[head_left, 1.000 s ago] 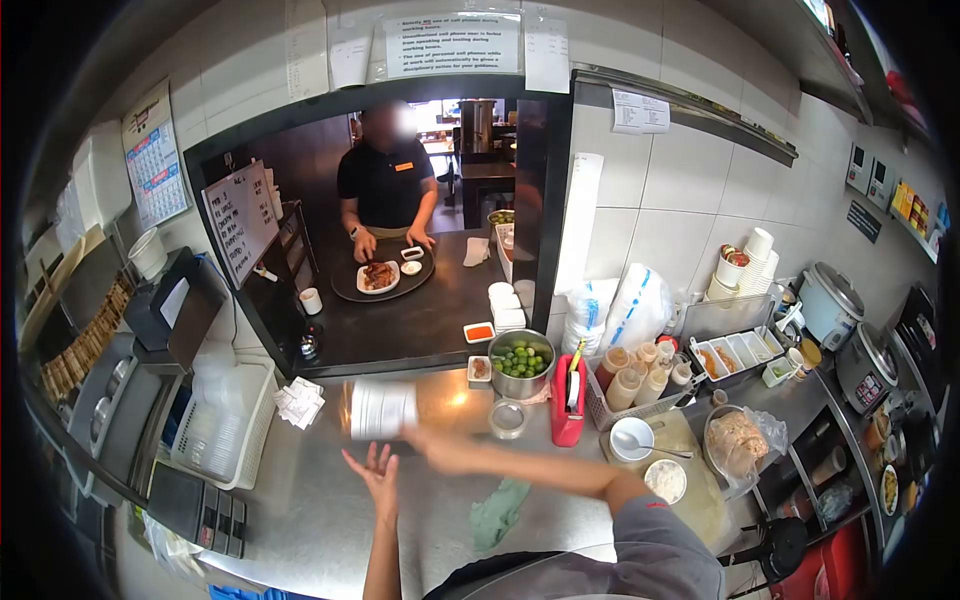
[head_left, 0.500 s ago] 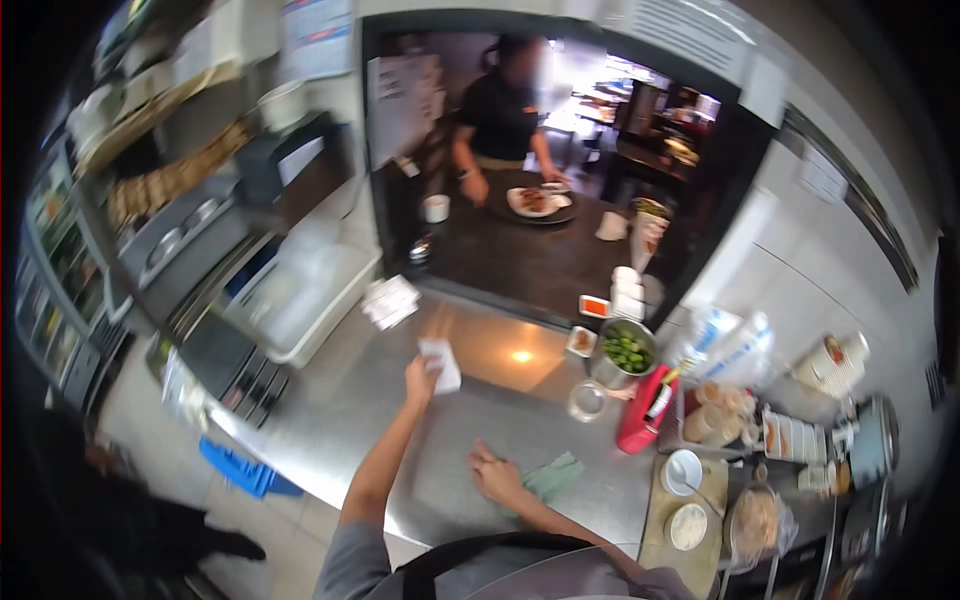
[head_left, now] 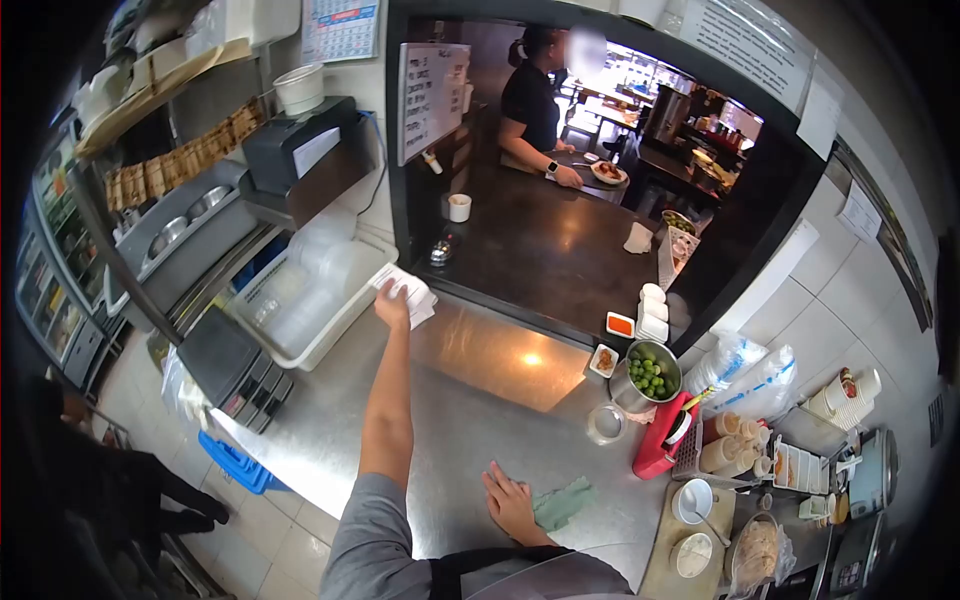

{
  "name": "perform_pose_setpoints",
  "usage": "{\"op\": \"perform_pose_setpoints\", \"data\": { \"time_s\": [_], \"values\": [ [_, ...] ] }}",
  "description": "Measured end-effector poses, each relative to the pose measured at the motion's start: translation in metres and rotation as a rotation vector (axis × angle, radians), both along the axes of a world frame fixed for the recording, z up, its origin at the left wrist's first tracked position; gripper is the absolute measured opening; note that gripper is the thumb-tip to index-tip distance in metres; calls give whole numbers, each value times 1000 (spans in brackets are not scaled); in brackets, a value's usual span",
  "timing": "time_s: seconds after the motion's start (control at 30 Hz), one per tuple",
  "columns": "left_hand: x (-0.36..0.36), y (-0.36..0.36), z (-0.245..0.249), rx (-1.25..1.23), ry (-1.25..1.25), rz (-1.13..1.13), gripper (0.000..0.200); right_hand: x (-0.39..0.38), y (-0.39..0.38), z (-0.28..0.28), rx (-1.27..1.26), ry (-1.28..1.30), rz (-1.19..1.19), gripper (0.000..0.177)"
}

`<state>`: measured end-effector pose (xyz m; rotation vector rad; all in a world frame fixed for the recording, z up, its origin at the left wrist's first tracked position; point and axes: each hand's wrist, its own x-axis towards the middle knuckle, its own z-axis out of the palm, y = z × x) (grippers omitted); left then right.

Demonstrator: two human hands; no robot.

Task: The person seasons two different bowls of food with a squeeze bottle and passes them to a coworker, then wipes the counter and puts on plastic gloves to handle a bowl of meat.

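Observation:
My left hand (head_left: pixel 392 308) reaches out to the far left of the steel counter (head_left: pixel 450 400), its fingers on a white paper slip (head_left: pixel 400 283). More white slips lie under and beside those fingers, overlapping in this view. My right hand (head_left: pixel 509 502) rests on the counter close to me, palm down with the fingers stretched out, holding nothing. Right beside it lies a crumpled green cloth (head_left: pixel 565 503).
A white tub (head_left: pixel 325 345) with clear plastic lids stands left. To the right are a metal pot of limes (head_left: pixel 648 376), a red container (head_left: pixel 660 445) and a cutting board (head_left: pixel 660 545) with bowls. Beyond the pass-through, a person (head_left: pixel 530 110) stands by a plate of food (head_left: pixel 609 173).
My left hand has carried the slip forward and left to the other slips. My right hand stays by the cloth. Across the pass-through, the person has moved right, with the plate.

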<state>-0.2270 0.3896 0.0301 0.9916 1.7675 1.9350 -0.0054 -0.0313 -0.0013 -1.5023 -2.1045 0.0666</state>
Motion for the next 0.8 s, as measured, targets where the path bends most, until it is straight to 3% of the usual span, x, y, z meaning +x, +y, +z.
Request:
{"op": "perform_pose_setpoints", "data": {
  "time_s": [0.13,0.17,0.23,0.27,0.3,0.33,0.37,0.4,0.43,0.5,0.57,0.63,0.7,0.8],
  "values": [
    [-6,36,-74,-44,-84,-54,38,1,-3,-8,-23,12,9,41],
    [-7,48,-99,67,-58,-88,39,4,-4,-10,-18,13,-3,42],
    [-6,39,-94,-166,80,-223,38,5,-7,-9,-77,6,-21,45],
    [-11,61,-123,-109,167,-221,36,4,-6,-11,-106,5,-23,46],
    [-14,76,-134,-28,425,-266,33,5,-4,-14,-58,-11,-30,48],
    [-6,73,-113,-208,468,-246,35,7,-3,-19,-14,-30,-22,49],
    [-9,71,-103,-320,695,-303,35,6,-3,-24,26,-49,-2,51],
    [-4,69,-92,-397,525,-302,35,6,-2,-29,44,-55,-12,52],
    [-4,70,-85,-555,813,-299,40,6,-1,-34,60,-62,-12,53],
    [-2,56,-78,-566,903,-278,56,5,1,-43,71,-78,-13,53],
    [7,35,-99,-92,666,-26,73,5,1,-49,55,-100,-17,51],
    [17,-25,-93,-28,584,-12,80,6,0,-50,40,-47,-15,49],
    [43,-109,-37,18,776,-203,81,4,-1,-44,-27,-16,-20,45],
    [62,-187,-7,1,762,-383,81,3,-7,-18,-162,-6,-35,39]
  ]
}}
